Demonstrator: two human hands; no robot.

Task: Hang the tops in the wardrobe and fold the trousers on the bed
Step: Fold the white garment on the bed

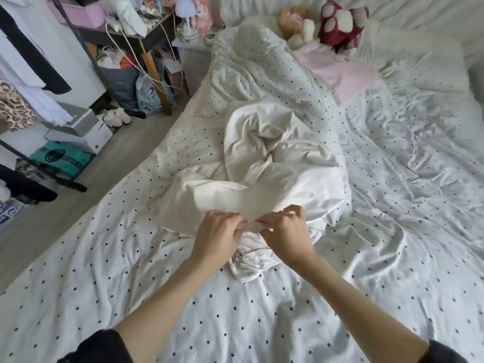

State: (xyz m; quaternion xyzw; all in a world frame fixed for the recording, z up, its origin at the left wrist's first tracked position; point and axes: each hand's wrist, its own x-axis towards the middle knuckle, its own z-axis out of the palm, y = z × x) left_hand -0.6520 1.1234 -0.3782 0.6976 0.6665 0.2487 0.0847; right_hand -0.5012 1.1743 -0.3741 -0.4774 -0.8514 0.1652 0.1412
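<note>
Head view counts: two hands; one printed garment; one bunched duvet [275, 158]
Printed garment [248, 260]: white, line-drawn figures, crumpled on the dotted bed [131, 297] against the duvet's near edge
Left hand [217, 237]: pinching the garment's pale edge
Right hand [285, 231]: pinching the same edge

Two bare hands, the left hand [218, 233] and the right hand [285, 233]. One bed [392, 231] with one spotted duvet [91, 271]. One printed white garment [250, 260] near the bed's front edge. One pink cloth [337, 69] and two plush toys, one tan [296, 22] and one dark red [343, 22], toward the bed's far edge. One pair of slippers [115, 117] on the floor [52, 213].
</note>
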